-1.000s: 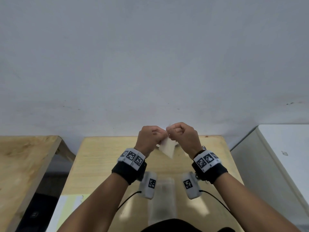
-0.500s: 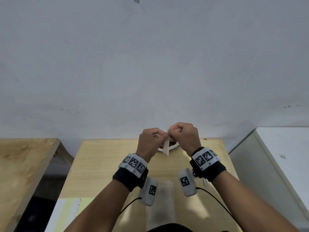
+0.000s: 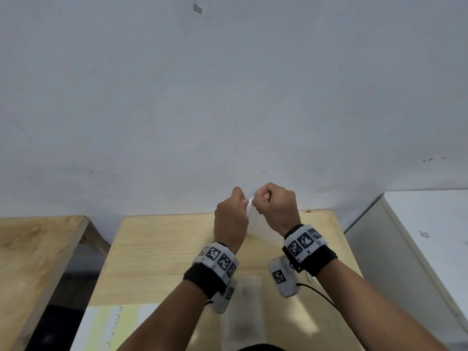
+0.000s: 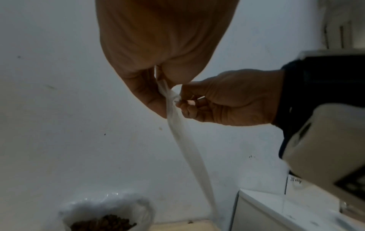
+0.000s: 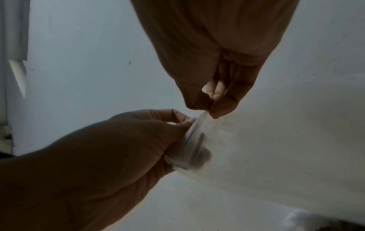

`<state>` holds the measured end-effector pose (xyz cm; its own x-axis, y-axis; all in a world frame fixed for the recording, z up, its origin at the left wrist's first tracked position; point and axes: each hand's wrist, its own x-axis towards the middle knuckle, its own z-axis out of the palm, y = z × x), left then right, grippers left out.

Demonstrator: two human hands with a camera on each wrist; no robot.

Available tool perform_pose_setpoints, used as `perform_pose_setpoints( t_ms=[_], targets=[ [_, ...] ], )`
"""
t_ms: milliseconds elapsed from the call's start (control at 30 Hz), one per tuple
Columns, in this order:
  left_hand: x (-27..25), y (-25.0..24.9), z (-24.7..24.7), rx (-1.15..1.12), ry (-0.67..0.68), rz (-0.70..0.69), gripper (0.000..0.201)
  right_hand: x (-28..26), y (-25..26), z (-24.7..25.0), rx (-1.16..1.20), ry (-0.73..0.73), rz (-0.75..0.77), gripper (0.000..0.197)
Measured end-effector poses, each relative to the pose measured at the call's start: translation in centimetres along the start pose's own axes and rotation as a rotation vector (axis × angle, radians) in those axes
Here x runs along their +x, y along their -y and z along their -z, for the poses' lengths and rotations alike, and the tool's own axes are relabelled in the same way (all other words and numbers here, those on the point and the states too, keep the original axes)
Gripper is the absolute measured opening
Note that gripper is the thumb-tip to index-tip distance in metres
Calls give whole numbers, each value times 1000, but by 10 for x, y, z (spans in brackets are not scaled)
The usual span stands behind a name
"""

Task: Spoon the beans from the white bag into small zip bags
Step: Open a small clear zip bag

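Note:
Both hands are raised over the far end of the wooden table (image 3: 164, 249). Between them hangs a small clear zip bag (image 3: 259, 225), held by its top edge. My left hand (image 3: 243, 202) pinches the top from the left and my right hand (image 3: 256, 201) pinches it from the right. In the left wrist view the zip bag (image 4: 187, 148) hangs as a thin strip, and below it stands the white bag (image 4: 82, 209), open, with brown beans (image 4: 104, 223) inside. From the right wrist the zip bag (image 5: 256, 148) fills the lower right. I see no spoon.
A flat stack of clear zip bags (image 3: 243, 315) lies near the table's front edge, with a yellow and white sheet (image 3: 109, 325) to its left. A second wooden table (image 3: 33, 249) stands on the left, a white cabinet (image 3: 417, 236) on the right, and a white wall behind.
Both hands have kept their pinch on the zip bag's top and risen slightly. The bag has turned and now spreads toward the right wrist.

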<state>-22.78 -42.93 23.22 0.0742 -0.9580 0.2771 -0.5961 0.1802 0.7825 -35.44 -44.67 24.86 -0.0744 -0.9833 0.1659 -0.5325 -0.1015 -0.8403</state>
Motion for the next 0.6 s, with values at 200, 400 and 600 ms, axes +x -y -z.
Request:
perform_pose_setpoints(
  t_ms=[200,400,600],
  targets=[
    [1,-1,6,110,-63,-95,23,2,-8,11,-160,-44,84,7],
    [4,-2,8,88,2,-251,26,3,-3,24,-142,201,163,8],
    [14,3,2,136,68,-254,9,-1,-4,20,-201,221,150,8]
  ],
)
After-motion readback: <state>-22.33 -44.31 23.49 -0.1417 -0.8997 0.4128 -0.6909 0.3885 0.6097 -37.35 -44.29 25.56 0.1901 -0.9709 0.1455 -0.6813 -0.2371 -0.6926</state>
